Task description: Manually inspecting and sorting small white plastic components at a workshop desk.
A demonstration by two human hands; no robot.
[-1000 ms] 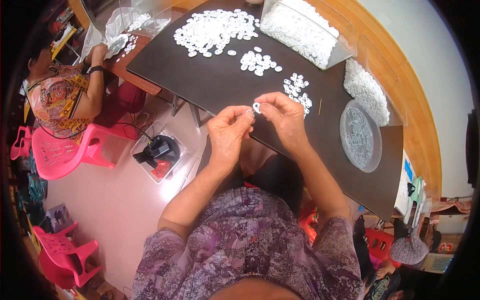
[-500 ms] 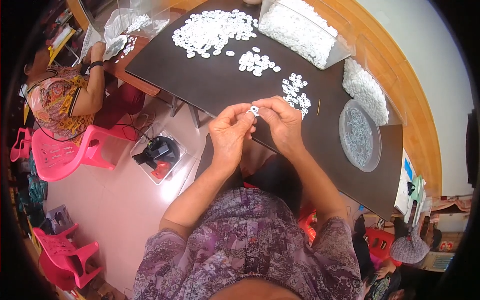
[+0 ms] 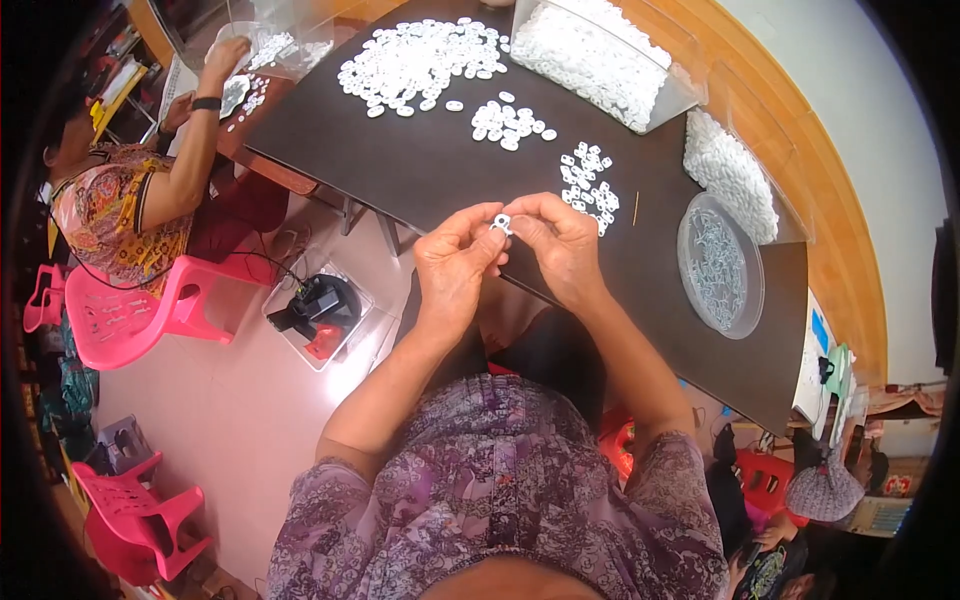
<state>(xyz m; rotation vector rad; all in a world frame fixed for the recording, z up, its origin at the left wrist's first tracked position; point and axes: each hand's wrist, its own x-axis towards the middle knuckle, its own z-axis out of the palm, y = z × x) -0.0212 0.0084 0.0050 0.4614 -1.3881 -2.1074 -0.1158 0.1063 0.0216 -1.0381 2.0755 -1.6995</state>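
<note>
One small white plastic piece with a hole (image 3: pixel 501 224) is in work at the fingertips, apparently partway through handling. Plenty seems left: a broad heap of flat white oval plastic pieces (image 3: pixel 420 65) lies at eleven o'clock from the hands, and a smaller group of white ovals (image 3: pixel 512 122) at twelve. At two o'clock is a cluster of white pieces with dark openings (image 3: pixel 588 188); whether these are finished, I cannot tell. A round clear plastic tub (image 3: pixel 754 300) of thin silvery-grey bits sits at three.

The left hand (image 3: pixel 453 262) pinches the piece between thumb and forefinger, fingers curled. The right hand (image 3: pixel 560 255) grips its two-o'clock edge with thumb and forefinger nearly closed.
</note>
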